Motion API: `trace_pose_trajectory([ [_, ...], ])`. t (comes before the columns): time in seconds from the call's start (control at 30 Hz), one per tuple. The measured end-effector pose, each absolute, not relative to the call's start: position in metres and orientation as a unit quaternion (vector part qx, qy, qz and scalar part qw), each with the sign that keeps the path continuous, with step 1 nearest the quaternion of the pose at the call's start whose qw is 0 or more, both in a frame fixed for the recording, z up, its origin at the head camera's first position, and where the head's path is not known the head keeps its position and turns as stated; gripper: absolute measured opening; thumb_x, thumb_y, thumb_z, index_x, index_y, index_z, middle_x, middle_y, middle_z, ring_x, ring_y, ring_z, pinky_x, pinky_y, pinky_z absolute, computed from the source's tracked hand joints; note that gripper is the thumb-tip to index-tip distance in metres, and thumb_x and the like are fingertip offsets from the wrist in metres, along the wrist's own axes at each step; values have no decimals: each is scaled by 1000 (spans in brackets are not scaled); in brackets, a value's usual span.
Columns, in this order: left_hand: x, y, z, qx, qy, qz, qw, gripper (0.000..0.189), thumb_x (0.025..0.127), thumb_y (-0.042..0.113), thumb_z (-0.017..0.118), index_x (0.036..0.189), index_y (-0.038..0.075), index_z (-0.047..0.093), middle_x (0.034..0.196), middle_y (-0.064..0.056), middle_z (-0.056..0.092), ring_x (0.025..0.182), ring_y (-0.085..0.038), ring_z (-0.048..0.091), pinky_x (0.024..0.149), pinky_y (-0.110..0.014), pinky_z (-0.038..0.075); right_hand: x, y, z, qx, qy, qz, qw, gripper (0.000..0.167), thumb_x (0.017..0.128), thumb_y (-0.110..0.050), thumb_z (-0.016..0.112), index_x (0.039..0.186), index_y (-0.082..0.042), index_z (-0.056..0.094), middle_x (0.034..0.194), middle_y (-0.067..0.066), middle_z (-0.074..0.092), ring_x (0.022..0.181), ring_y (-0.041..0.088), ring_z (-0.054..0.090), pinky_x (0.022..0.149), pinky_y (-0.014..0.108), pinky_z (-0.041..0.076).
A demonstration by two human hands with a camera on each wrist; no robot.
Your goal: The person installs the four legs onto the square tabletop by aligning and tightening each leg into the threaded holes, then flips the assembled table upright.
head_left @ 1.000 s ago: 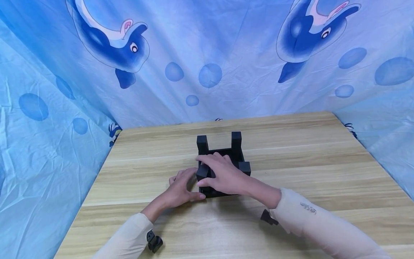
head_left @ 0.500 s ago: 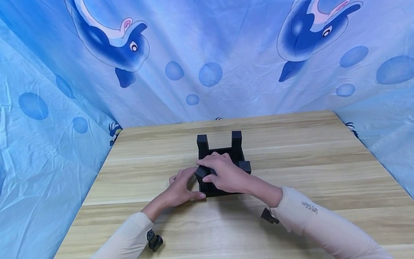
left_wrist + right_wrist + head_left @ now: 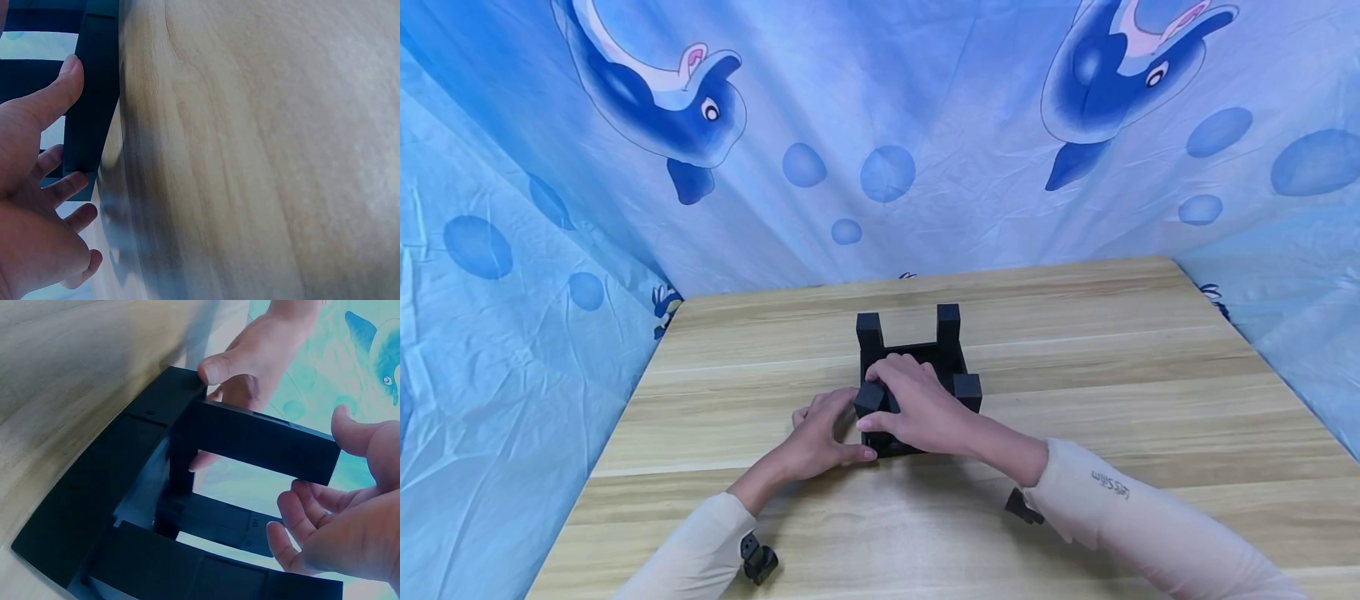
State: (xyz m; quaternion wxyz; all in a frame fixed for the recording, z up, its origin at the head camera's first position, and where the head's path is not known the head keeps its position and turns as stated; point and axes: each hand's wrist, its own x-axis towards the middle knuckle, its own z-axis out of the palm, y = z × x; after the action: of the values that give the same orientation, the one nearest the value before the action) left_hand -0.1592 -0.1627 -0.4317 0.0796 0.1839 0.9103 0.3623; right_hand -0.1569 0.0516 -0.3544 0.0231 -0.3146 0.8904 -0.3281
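An upturned black frame point(image 3: 81, 487) with square legs pointing up, like a small stool, lies on the wooden table. My right hand point(image 3: 925, 408) reaches over it and holds the near left leg point(image 3: 870, 397) by its top. In the right wrist view the thumb point(image 3: 353, 431) lies on one side of that leg's end and curled fingers on the other. My left hand point(image 3: 820, 437) spans the frame's near left corner at the base, thumb point(image 3: 59, 90) against the near side and fingers along the left side. Part of the frame's inside is hidden under the right hand.
The other legs stand upright: the near right leg point(image 3: 967, 390), far left leg point(image 3: 869, 333) and far right leg point(image 3: 948, 325). Wood-grain table point(image 3: 1075, 375) surrounds the frame. A blue dolphin-print curtain point(image 3: 955, 208) hangs behind and at both sides.
The near left leg's top has twisted one way, then back. My right thumb and fingers have shifted around it. The left hand and the frame have stayed in place.
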Motion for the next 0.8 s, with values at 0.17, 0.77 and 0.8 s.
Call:
trace_pose_trajectory([
  [0.17,-159,-163,-432,186,912,357,75,77,69,41,86,135,36,47,143,10,44,128,-21,33,93,-48,14,-157,56,-347,-344,884,-315,31,63,82,-29,77,137,-13,51,125,1,53,114,19,43,94,42,32],
  [0.77,-160,-163,-431,181,910,364,83,74,69,38,87,131,41,47,140,15,46,124,-18,34,92,-45,12,-159,52,-352,-281,882,-371,70,35,84,-36,74,97,-17,47,93,0,49,89,20,42,73,35,37],
  [0.8,-159,-163,-431,181,910,364,83,74,69,38,87,131,41,47,140,15,46,124,-18,34,91,-45,12,-159,51,-352,-273,884,-372,76,36,84,-38,73,96,-17,46,93,2,48,88,21,42,72,35,37],
])
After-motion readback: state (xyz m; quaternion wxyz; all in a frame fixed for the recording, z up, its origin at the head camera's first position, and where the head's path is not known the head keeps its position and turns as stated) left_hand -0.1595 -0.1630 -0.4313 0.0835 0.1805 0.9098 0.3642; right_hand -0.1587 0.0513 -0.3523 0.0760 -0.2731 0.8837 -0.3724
